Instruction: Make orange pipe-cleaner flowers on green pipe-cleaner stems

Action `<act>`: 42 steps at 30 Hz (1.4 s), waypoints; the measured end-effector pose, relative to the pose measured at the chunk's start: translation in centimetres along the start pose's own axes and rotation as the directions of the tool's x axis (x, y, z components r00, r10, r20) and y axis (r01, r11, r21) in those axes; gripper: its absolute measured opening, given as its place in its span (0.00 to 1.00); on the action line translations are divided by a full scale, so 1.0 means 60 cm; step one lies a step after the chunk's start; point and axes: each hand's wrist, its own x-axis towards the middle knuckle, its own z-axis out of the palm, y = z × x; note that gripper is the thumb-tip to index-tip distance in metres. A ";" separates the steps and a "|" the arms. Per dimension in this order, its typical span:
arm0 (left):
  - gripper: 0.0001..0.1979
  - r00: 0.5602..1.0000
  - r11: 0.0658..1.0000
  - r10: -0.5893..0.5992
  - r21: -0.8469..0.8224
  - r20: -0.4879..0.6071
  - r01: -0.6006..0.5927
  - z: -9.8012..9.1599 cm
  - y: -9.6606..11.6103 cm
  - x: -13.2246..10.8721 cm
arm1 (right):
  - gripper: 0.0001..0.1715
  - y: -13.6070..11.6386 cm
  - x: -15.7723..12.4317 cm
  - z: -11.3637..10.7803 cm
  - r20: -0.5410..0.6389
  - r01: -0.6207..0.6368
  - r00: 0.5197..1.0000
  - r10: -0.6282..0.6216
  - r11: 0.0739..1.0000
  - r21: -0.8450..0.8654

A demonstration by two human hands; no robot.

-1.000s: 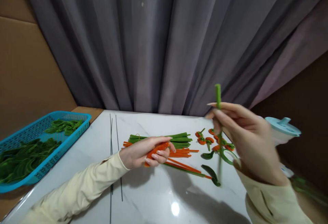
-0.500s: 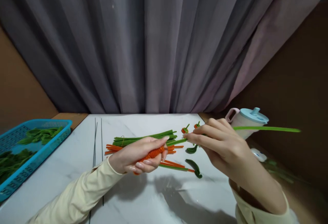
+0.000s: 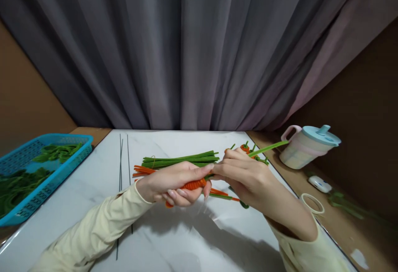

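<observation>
My left hand [image 3: 183, 180] is closed around an orange carrot-like coil of fuzzy pipe cleaner [image 3: 193, 185]. At the coil's right end, my right hand [image 3: 247, 178] is closed in a pinch on a green pipe cleaner [image 3: 270, 147], whose free end sticks out up and to the right. The fingertips of both hands meet there, hiding where green and orange join. Behind my left hand lies a bundle of green pipe cleaners [image 3: 180, 159], with orange pipe cleaners [image 3: 143, 170] partly covered by the hand. Small orange and green pieces [image 3: 245, 148] sit beyond my right hand.
A blue basket [image 3: 88, 144] with green leaf-like pieces stands at the left. Thin dark wires [image 3: 128, 160] lie on the white table [image 3: 174, 247]. At the right are a lidded pitcher [image 3: 298, 154], a small white object [image 3: 319, 184] and a pale ring [image 3: 311, 203]. A grey curtain [image 3: 199, 56] hangs behind.
My right hand has moved left along the green pipe cleaner to the coil's end, and less of the stem sticks out. My left hand keeps hold of the coil. The view has shifted slightly.
</observation>
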 end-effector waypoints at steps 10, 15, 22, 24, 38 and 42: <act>0.22 0.999 0.999 -0.048 -0.021 -0.013 0.047 0.009 0.004 -0.008 | 0.14 0.010 0.001 -0.024 -0.001 -0.002 1.000 0.002 0.998 0.061; 0.23 1.000 0.999 0.006 -0.049 0.018 -0.005 0.000 -0.006 0.001 | 0.15 0.008 0.008 0.001 0.043 0.017 0.999 -0.020 0.996 0.090; 0.22 1.000 1.000 0.012 -0.024 0.024 -0.012 -0.003 -0.001 -0.001 | 0.12 0.031 -0.001 -0.026 0.021 -0.047 0.999 0.046 0.996 0.073; 0.22 0.999 0.999 -0.049 0.004 0.019 0.048 0.000 0.002 -0.004 | 0.12 0.028 -0.001 -0.029 0.030 -0.032 0.999 0.030 0.997 0.073; 0.21 1.000 0.998 0.006 0.061 -0.021 -0.005 0.001 0.001 -0.006 | 0.12 0.031 -0.004 -0.027 0.098 -0.119 0.990 0.106 0.984 0.132; 0.22 0.998 0.998 -0.046 0.047 -0.032 0.048 0.001 0.003 -0.008 | 0.13 0.021 0.002 -0.017 0.102 -0.137 0.987 0.121 0.977 0.162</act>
